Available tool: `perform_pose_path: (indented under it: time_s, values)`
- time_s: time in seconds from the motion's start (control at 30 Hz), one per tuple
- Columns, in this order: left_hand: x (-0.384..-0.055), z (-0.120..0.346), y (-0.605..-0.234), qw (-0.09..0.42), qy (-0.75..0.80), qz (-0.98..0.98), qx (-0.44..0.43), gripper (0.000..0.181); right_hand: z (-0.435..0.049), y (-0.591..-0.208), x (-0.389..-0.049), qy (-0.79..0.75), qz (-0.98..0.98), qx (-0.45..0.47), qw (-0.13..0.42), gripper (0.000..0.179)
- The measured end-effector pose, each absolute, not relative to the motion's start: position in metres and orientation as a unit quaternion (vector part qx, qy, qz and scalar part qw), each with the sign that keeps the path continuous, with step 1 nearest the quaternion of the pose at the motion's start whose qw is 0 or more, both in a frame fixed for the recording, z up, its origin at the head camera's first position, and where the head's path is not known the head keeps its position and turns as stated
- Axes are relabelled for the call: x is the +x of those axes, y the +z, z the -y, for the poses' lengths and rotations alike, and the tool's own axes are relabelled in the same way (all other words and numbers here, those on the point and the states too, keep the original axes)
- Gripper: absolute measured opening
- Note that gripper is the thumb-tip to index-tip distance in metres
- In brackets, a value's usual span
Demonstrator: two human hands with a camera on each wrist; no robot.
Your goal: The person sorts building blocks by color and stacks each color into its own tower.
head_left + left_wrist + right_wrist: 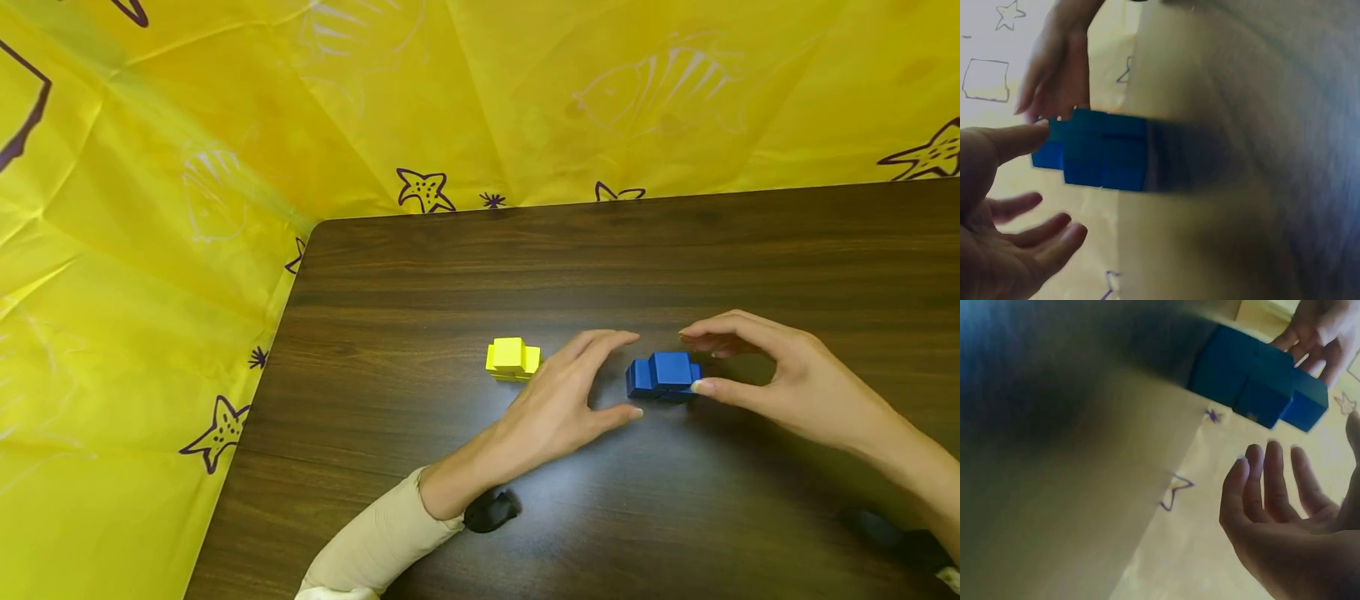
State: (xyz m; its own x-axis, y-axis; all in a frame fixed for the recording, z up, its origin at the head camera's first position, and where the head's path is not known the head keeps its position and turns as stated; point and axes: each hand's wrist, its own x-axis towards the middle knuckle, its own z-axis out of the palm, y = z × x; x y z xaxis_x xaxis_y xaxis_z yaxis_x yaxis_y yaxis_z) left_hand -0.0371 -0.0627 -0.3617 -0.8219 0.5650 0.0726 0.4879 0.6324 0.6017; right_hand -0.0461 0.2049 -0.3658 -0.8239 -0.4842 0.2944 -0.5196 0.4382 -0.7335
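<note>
Several blue blocks (pixel 671 372) stand grouped on the table, with one cube on top of the others. To their left, my left hand (pixel 558 396) has its thumb and fingers spread apart, level with the near and far sides of the blocks. From the right my right hand (pixel 802 383) reaches in, its thumb overlapping the right end of the blocks in the head view. In the right wrist view a gap shows between those fingers (pixel 1275 481) and the blocks (pixel 1260 378). Neither hand grips anything. Similar yellow blocks (pixel 512 357) stand just left of my left hand, which partly covers them.
The dark wood table (pixel 390 333) has its left and back edges in view. A yellow cloth (pixel 525 100) with starfish and fish drawings hangs behind and at the left. Black wrist devices show under the left wrist (pixel 491 510) and near the right wrist.
</note>
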Motion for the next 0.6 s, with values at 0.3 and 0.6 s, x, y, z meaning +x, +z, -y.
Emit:
perform_pose_path:
  time_s: [0.3,0.6]
  values:
    - [-0.041,0.077,-0.349,-0.008,0.327,-0.876,0.353,0.059,-0.211,-0.355,-0.05,0.423,0.865,0.267,0.024,0.065]
    - [-0.051,0.091,-0.328,-0.051,0.304,-0.874,0.376,0.052,-0.217,-0.344,-0.054,0.386,0.899,0.205,0.037,0.061]
